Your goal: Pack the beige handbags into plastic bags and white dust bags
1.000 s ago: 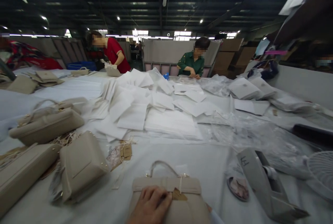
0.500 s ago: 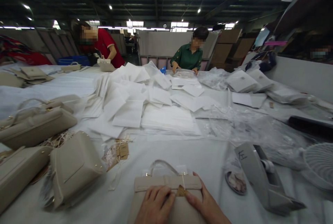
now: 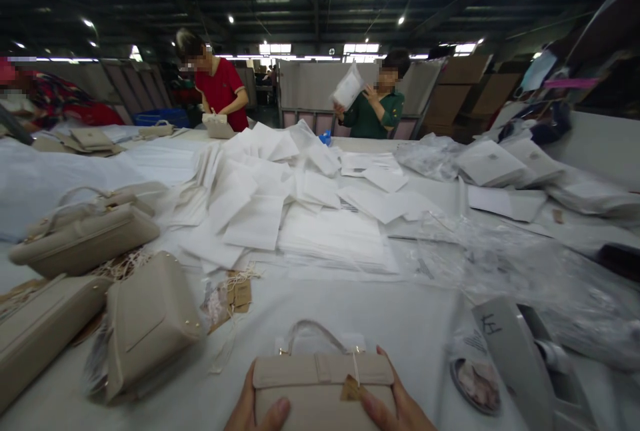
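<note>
A beige handbag with a top handle and a front flap is upright before me at the bottom of the head view. My left hand grips its left side, thumb on the front and fingers behind the edge. On the right side, my right hand holds it the same way, its thumb touching a small brown hang tag. The tag hangs on a white string from the handle's right end. The bag's lower part is cut off by the frame.
More beige handbags lie to the left, beside brown tags with strings. White paper sheets are heaped ahead. A grey tape dispenser and clear plastic bags are on the right. Two co-workers stand across the table.
My left hand has moved from the bag's front flap to its left side. The view has shifted left. The co-worker in green has lifted a white package off the table.
</note>
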